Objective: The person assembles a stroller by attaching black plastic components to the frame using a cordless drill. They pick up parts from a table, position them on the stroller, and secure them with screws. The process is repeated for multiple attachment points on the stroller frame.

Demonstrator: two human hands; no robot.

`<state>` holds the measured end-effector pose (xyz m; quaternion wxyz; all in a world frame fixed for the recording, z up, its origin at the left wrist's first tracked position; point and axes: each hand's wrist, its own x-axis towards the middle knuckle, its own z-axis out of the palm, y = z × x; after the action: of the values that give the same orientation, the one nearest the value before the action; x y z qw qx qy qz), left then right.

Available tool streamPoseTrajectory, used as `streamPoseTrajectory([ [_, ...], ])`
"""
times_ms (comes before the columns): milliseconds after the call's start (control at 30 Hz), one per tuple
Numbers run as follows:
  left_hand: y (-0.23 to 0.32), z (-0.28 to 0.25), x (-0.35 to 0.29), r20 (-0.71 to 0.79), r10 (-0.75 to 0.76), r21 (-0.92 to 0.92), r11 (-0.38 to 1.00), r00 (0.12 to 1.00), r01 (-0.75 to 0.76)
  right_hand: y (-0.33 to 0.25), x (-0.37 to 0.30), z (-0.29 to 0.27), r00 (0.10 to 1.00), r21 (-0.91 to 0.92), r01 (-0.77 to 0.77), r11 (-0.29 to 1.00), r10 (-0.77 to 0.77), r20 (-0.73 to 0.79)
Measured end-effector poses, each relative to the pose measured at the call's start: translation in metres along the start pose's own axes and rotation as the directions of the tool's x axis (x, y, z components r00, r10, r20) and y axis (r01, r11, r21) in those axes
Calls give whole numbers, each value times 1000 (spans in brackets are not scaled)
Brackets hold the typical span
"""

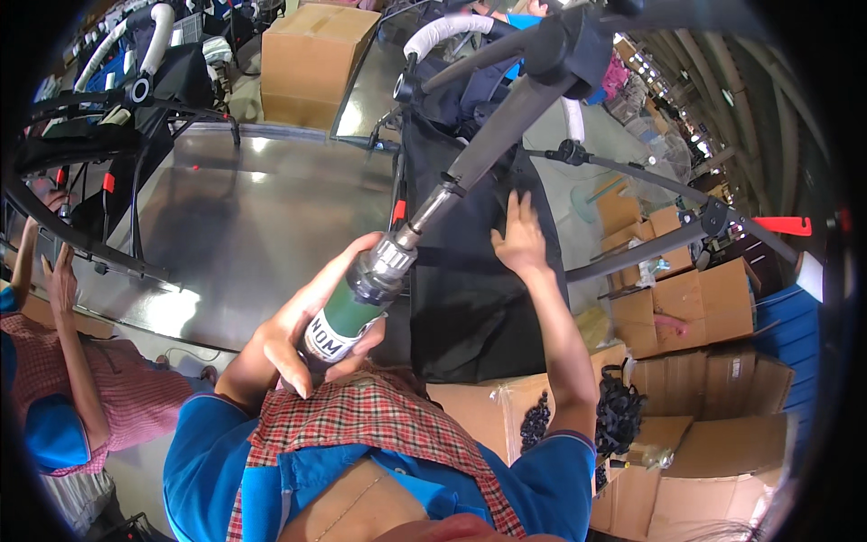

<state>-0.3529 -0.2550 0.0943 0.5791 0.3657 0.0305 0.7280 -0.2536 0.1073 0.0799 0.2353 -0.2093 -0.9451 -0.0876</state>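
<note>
My left hand [291, 350] is wrapped round a green power screwdriver [345, 313] with a dark collar and silver nose. The screwdriver slants up and away from me, its tip at the lower end of a grey frame tube [506, 126]; whether tip and tube touch, I cannot tell. The tube belongs to a stroller frame with black fabric [461, 312] hanging in front of me. My right hand [521, 242] lies against that fabric, fingers stretched out, holding nothing. A white-wrapped handle [442, 34] curves at the stroller's far side.
A shiny metal table [271, 212] spreads to the left under another stroller [135, 117]. A co-worker's hand [61, 282] is at that stroller. A closed cardboard box [312, 63] stands behind. Opened cartons [713, 303] and a bundle of black parts [621, 411] are at right.
</note>
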Motion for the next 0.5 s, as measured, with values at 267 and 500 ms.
streamPoseTrajectory([
  [267,12,-9,-1,-107,88,-6,996,990,-90,-50,130,-160,867,850,251,463,283,-410],
  [500,5,-63,13,-73,157,-15,987,985,-158,-79,158,-120,768,655,624,425,-184,-613],
])
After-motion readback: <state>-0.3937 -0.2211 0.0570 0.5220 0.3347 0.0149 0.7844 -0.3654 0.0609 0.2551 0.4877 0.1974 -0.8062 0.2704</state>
